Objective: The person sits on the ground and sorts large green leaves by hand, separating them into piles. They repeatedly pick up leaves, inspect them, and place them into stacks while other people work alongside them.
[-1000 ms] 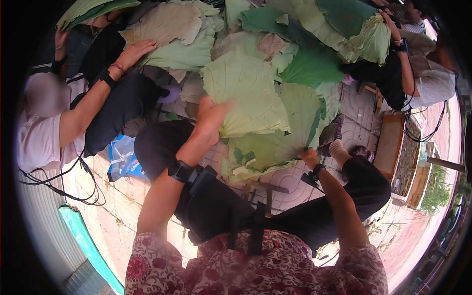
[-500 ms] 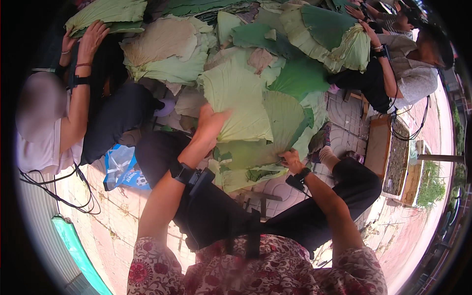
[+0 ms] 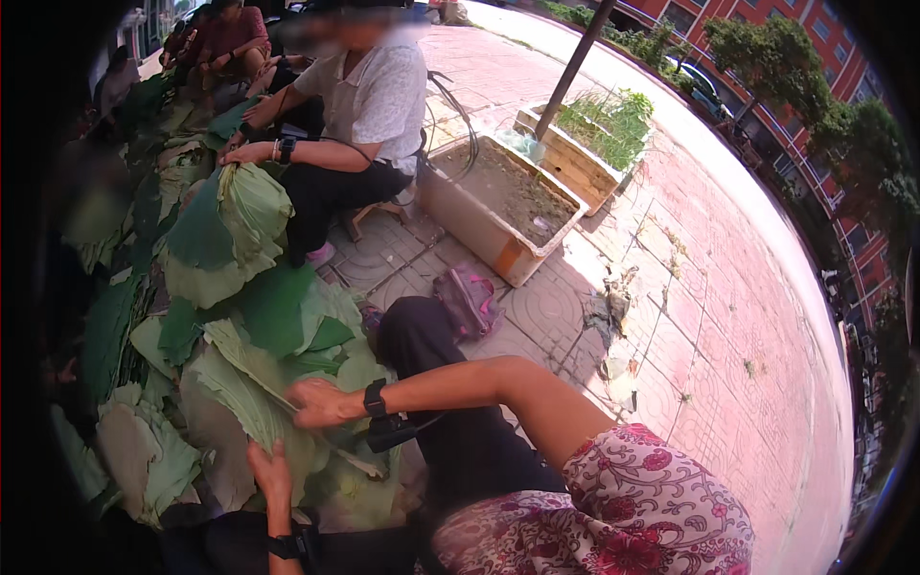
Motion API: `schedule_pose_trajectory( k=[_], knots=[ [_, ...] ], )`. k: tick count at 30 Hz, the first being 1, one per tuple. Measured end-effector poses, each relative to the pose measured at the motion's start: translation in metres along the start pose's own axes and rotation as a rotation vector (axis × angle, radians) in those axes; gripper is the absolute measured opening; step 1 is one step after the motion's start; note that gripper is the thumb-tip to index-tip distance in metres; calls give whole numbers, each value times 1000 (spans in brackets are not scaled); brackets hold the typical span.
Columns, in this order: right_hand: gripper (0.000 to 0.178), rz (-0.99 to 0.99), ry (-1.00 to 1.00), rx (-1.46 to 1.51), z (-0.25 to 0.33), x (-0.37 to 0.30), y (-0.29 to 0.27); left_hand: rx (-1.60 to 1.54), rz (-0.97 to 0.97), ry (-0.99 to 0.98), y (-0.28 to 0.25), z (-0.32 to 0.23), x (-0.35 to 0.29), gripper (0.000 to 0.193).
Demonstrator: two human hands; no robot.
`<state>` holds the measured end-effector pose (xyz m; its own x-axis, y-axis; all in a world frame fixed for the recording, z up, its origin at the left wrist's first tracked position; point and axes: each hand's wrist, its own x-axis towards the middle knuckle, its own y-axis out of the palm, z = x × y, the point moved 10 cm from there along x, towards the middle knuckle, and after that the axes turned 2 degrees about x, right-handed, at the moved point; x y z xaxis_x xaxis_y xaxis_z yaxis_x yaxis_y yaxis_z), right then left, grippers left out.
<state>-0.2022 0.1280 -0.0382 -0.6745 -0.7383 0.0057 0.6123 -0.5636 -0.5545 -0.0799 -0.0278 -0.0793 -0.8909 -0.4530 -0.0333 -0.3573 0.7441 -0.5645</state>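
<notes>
A heap of big green lotus leaves (image 3: 206,422) covers the left side, some dark green, others pale and dry-looking. In front of me a pale green lotus leaf (image 3: 247,383) stands partly lifted, its ribbed side showing. My right hand (image 3: 324,402), a little blurred, has its fingers closed at the right edge of this leaf. Lower down, my left hand (image 3: 270,471) pinches its bottom edge between thumb and fingers. Both wrists wear black straps with small devices. More leaves lie beneath my hands and over my lap.
A seated co-worker (image 3: 369,105) across to the right holds a bunch of lotus leaves (image 3: 230,230). Soil-filled planter boxes (image 3: 503,206) stand beside a pole (image 3: 575,67). A purple-grey bag (image 3: 468,302) sits on the paving by my knee. More people (image 3: 235,43) sit far left.
The view has swung to the right, showing the planters and paving. My hands have come closer together; the right hand has moved up the leaf and the left hand down to its lower edge.
</notes>
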Motion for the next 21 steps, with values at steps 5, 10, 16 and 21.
schedule_pose_trajectory(
  k=[5, 10, 16, 21],
  knots=[
    [41, -80, 356, 275, -30, -46, 44, -70, 305, 16, 54, -41, -9, 47],
    [41, -184, 419, 323, -50, -39, 48, 196, 352, 85, 68, 33, 22, 47],
    [25, -357, 431, 447, -58, -24, 26, 278, 358, 193, 79, 61, 40, 45],
    [29, -398, 380, 415, -67, -21, 16, 110, 181, 73, 66, 78, 44, 46]
  ],
)
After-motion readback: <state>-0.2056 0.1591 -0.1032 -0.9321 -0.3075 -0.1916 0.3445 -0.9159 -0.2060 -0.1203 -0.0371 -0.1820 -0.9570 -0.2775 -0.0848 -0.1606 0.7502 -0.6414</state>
